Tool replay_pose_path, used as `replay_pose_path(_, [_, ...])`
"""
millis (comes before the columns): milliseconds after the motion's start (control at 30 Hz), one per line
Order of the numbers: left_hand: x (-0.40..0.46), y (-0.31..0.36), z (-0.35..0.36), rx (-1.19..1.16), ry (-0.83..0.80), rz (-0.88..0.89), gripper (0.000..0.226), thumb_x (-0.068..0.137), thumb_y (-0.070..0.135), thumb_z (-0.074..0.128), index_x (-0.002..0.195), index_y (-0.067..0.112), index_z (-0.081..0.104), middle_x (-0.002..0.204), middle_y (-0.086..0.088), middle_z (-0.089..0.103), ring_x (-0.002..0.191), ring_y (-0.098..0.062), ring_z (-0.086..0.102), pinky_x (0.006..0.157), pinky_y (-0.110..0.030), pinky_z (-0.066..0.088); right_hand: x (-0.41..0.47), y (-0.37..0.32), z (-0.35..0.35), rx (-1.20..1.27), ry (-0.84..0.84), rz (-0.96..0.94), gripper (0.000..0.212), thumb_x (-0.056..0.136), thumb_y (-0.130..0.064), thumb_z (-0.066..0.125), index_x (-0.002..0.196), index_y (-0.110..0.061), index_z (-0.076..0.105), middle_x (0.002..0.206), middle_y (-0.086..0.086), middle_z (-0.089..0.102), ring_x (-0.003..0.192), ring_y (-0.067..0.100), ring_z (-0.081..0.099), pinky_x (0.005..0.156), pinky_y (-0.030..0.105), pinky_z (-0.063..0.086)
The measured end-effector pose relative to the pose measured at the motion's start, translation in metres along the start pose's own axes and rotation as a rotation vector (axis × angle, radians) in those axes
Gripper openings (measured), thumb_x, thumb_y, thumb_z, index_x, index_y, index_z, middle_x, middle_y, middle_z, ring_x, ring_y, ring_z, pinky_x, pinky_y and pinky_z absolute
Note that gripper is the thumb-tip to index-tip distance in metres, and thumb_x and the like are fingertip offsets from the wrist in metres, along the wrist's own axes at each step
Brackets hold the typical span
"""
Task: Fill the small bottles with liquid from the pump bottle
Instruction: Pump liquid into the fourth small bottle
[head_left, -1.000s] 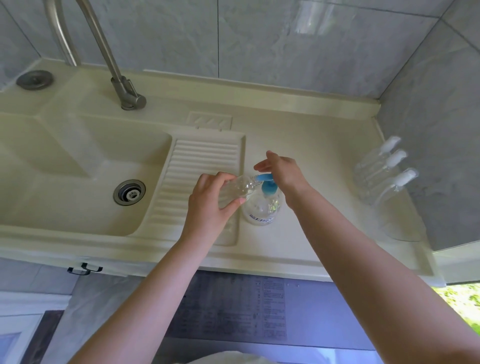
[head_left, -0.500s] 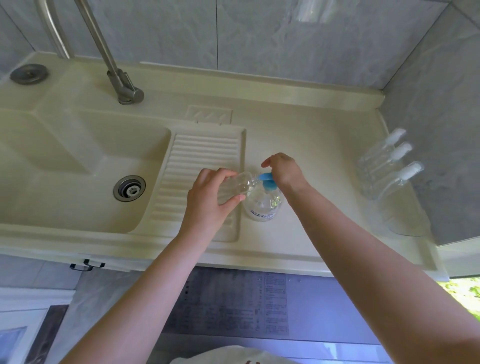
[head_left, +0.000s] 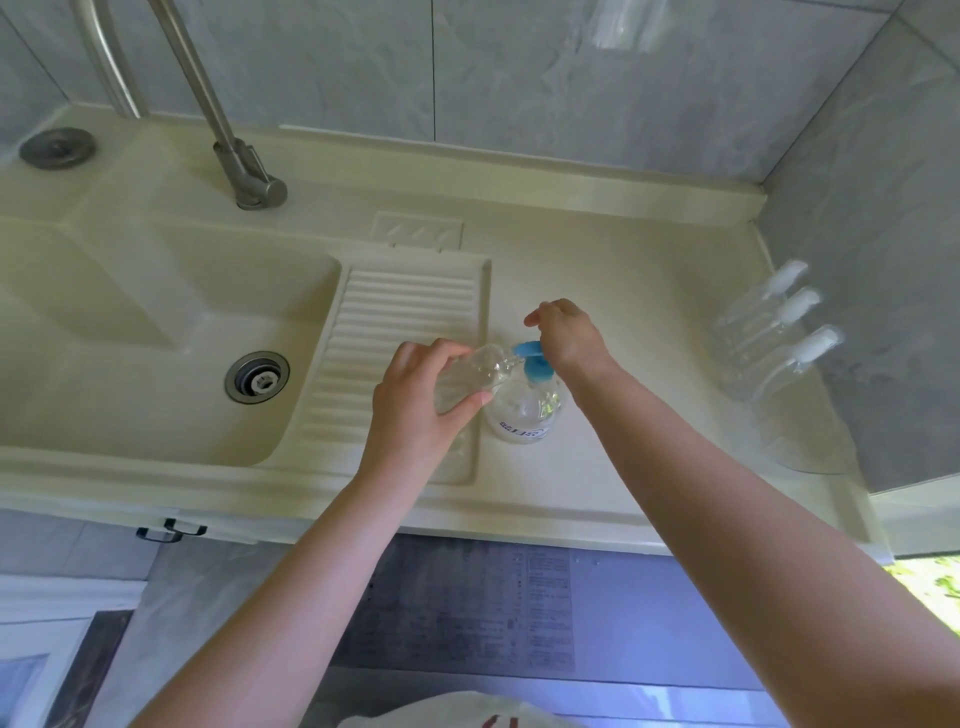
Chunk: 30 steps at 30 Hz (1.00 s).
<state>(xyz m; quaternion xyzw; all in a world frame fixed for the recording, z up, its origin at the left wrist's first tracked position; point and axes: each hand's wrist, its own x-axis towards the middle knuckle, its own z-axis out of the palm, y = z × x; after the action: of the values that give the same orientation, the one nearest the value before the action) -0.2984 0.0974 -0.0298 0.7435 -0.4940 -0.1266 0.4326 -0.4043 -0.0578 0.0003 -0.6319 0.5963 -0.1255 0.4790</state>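
Small bottle held at the pump spout
Left hand (head_left: 421, 400) grips the tilted small bottle (head_left: 470, 375); right hand (head_left: 566, 335), fingers curled, presses the pump bottle (head_left: 524, 410) head

Both forearms are bare from the lower frame edge to the wrists, with no sleeve showing on either. The left hand (head_left: 415, 400) and right hand (head_left: 569, 332) wear no gloves, rings, watch or bracelet. The fingernails are short and unpainted. At the bottom edge shows a bit of white garment (head_left: 447, 712) with a small red mark.
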Motion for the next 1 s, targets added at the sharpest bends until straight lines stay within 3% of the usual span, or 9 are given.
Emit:
replay_pose_path(133, [-0.001, -0.002, 0.002, 0.002, -0.017, -0.017, 0.039, 0.075, 0.031, 0.081, 0.11, 0.028, 0.063, 0.103, 0.005, 0.052, 0.101, -0.008, 0.055, 0.091, -0.042, 0.048, -0.003, 0.009, 0.007, -0.032, 0.095, -0.022, 0.029, 0.093, -0.027, 0.029, 0.096, -0.029, 0.058, 0.104, -0.002, 0.058, 0.111, 0.029, 0.054, 0.105, 0.048, 0.04])
replay_pose_path(300, [0.0, 0.002, 0.004, 0.002, -0.019, -0.025, 0.039, 0.075, 0.031, 0.081, 0.109, 0.028, 0.062, 0.102, 0.005, 0.052, 0.099, -0.007, 0.055, 0.09, -0.044, 0.048, -0.005, 0.006, 0.005, -0.008, 0.093, -0.003, 0.039, 0.093, -0.039, 0.03, 0.114, -0.023, 0.059, 0.11, 0.003, 0.058, 0.114, 0.032, 0.053, 0.106, 0.049, 0.038])
replay_pose_path(467, [0.001, 0.004, 0.001, 0.001, -0.008, -0.009, 0.04, 0.074, 0.033, 0.081, 0.109, 0.03, 0.06, 0.103, 0.005, 0.052, 0.1, -0.009, 0.056, 0.092, -0.044, 0.048, -0.003, 0.001, 0.002, 0.01, 0.043, 0.009, 0.035, 0.096, -0.036, 0.035, 0.115, -0.021, 0.06, 0.105, 0.001, 0.057, 0.112, 0.029, 0.054, 0.106, 0.048, 0.039])
replay_pose_path(700, [0.001, 0.0, 0.003, 0.002, -0.01, -0.017, 0.039, 0.075, 0.028, 0.081, 0.109, 0.024, 0.064, 0.103, 0.003, 0.053, 0.097, -0.006, 0.054, 0.09, -0.028, 0.045, -0.006, 0.008, 0.008, -0.005, 0.115, -0.034, 0.029, 0.093, -0.026, 0.027, 0.099, -0.031, 0.055, 0.11, 0.0, 0.058, 0.113, 0.03, 0.054, 0.105, 0.048, 0.04])
replay_pose_path(900, [0.002, 0.0, 0.004, -0.006, -0.006, -0.018, 0.04, 0.075, 0.029, 0.081, 0.111, 0.024, 0.064, 0.104, 0.004, 0.054, 0.099, -0.007, 0.056, 0.09, -0.028, 0.045, -0.005, 0.004, 0.004, 0.026, 0.06, -0.009, 0.035, 0.098, -0.037, 0.032, 0.121, -0.023, 0.053, 0.112, 0.002, 0.055, 0.116, 0.031, 0.053, 0.107, 0.05, 0.038])
replay_pose_path(1000, [0.004, 0.003, 0.003, -0.033, -0.008, -0.031, 0.04, 0.073, 0.026, 0.084, 0.108, 0.024, 0.065, 0.103, 0.004, 0.056, 0.097, -0.004, 0.055, 0.089, -0.02, 0.043, -0.002, 0.0, -0.001, 0.014, 0.018, -0.019, 0.036, 0.097, -0.042, 0.036, 0.124, -0.024, 0.052, 0.113, 0.003, 0.058, 0.115, 0.03, 0.055, 0.107, 0.049, 0.038])
